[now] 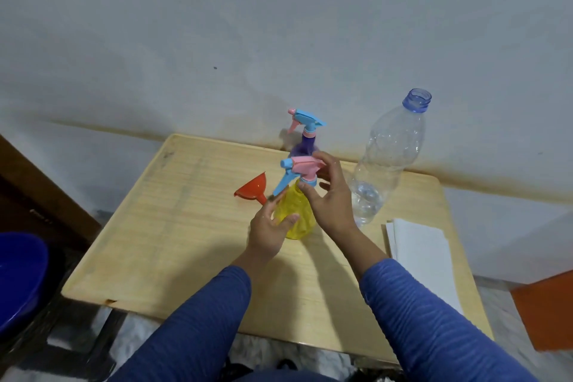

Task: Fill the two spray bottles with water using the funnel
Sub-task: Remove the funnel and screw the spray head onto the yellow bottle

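Yellow translucent plastic spray bottle stands mid-desk; my left hand steadies its body, right hand fingers grasping its collar. I judge a hard twist could topple it onto the orange funnel.

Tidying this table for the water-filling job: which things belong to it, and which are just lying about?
Belong: yellow spray bottle, purple spray bottle, orange funnel, clear water bottle.
Lying about: white paper, blue basin.

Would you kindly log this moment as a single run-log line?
left hand: steadies yellow spray bottle | right hand: on its pink spray head | funnel: lying on table | purple spray bottle: capped
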### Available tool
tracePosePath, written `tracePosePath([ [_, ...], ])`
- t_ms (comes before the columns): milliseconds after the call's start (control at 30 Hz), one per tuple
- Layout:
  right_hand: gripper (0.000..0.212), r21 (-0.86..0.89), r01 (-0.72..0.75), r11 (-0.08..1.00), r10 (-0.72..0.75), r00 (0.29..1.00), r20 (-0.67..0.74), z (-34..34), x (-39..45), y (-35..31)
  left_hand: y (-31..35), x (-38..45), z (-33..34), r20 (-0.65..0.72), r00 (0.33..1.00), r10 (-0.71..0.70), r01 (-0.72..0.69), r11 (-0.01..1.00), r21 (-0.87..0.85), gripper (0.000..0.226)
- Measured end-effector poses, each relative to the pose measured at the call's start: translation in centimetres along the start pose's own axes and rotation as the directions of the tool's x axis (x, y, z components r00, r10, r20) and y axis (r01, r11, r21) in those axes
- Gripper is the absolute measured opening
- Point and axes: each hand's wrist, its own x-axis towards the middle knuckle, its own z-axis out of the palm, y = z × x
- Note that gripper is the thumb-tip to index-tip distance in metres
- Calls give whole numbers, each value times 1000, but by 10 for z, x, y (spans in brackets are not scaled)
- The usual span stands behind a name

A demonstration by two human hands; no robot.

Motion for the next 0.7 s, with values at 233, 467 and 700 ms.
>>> tracePosePath([
  [233,71,-105,40,994,-29,995,100,4,6,10,3,-3,0,3,999,39,-39,999,20,58],
  [467,60,-113,60,992,-23,953,302,-8,11,9,4,-2,1,-2,1000,29,-29,997,74,57],
  [700,59,-44,88,995,-74,964,255,-10,11,16,8,-3,1,-24,1000,1,1,997,79,58],
])
